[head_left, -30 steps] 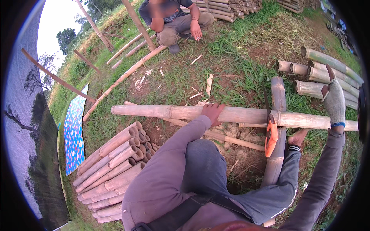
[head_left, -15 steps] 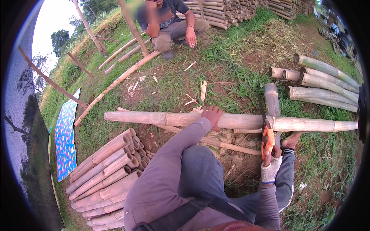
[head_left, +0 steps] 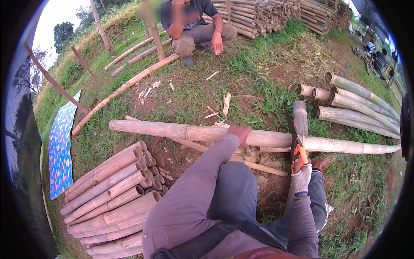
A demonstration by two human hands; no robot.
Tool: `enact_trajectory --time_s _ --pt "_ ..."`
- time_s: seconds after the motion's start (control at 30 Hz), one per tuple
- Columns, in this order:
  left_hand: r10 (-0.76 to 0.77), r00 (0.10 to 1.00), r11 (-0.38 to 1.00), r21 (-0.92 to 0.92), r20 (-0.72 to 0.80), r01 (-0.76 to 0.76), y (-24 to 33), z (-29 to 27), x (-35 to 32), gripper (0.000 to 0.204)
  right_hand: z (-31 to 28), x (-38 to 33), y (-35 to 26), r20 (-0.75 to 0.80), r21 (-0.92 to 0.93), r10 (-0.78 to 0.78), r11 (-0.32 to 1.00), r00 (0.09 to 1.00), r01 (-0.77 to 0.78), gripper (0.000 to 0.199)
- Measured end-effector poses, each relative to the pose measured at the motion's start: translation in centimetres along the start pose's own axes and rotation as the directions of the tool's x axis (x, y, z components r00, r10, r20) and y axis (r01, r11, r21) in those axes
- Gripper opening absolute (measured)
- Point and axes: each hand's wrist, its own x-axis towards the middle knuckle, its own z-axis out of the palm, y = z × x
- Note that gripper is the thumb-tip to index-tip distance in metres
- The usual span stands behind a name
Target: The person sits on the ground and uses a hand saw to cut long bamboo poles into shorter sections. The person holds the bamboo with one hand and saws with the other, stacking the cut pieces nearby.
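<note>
A long pale bamboo pole [head_left: 202, 132] lies crosswise before me. My left hand [head_left: 241, 134] is closed over the top of it near its middle. In my gloved right hand [head_left: 301, 173] I grip the orange handle of a handsaw [head_left: 298, 153], its fingers wrapped round. The dark blade points away from me and crosses the pole, right of my left hand. Close beside the blade, a thicker upright-looking bamboo piece [head_left: 300, 118] meets the pole from the far side. Whether the blade is inside a cut cannot be made out.
Cut bamboo lengths [head_left: 114, 190] are stacked at my left. More thick lengths [head_left: 358, 114] lie at the right. A thin pole [head_left: 263, 167] runs under the long one. Another person [head_left: 196, 32] squats beyond; bamboo stacks [head_left: 241, 17] stand behind. A blue patterned sheet [head_left: 61, 151] hangs far left.
My right hand has pushed the saw a little forward, nearer the pole. My left hand keeps its place on the pole. The whole view has shifted slightly.
</note>
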Motion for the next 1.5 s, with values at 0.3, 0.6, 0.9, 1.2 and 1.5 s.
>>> enact_trajectory --time_s 0.3,0.6,0.9,1.2,1.5 --pt "0.063 0.998 0.998 0.024 0.005 -0.063 2.2 0.3 1.9 0.104 -2.6 0.3 -2.7 -0.041 0.233 0.151 0.963 0.988 -0.138 0.039" --pt "-0.080 0.995 0.990 0.119 0.063 0.073 0.6 0.1 1.5 0.112 -16.5 18.1 -27.2 -0.289 -0.528 -0.611 0.744 0.737 0.409 0.083" --pt "-0.035 0.995 0.997 0.072 0.091 0.029 -0.3 -0.5 1.0 0.111 -11.5 8.5 -17.1 0.000 -0.435 -0.370 0.836 0.929 0.333 0.043" --pt "0.135 0.988 0.986 0.112 -0.075 -0.126 2.4 0.0 2.1 0.120 -2.2 -1.7 -2.3 0.028 -0.279 -0.199 0.939 0.980 0.199 0.049" --pt "0.116 0.993 0.993 -0.038 0.039 -0.115 3.3 -0.5 3.2 0.092 -1.8 0.8 -1.5 0.017 -0.057 0.081 0.995 0.997 -0.080 0.029"
